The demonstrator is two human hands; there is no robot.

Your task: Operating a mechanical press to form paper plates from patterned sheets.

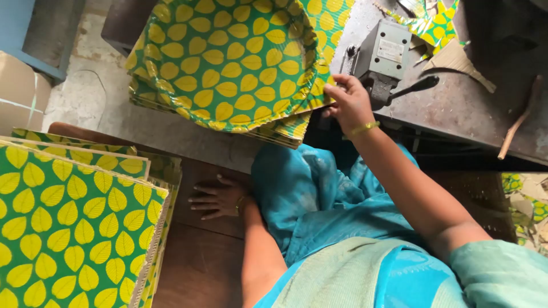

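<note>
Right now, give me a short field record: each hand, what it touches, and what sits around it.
left hand: flat, palm down on the brown wooden bench, holding nothing
right hand: grip on the edge of the stack of green paper plates with yellow leaf print
beside left hand: pile of flat green leaf-print sheets
by right hand: grey metal box with a black lever on the dark metal table
table top: leaf-print offcuts

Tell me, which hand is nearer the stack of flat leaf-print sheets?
Left. The left hand lies flat on the wooden bench, just beside the stack of flat sheets. The right hand is up at the pressed plates.
</note>
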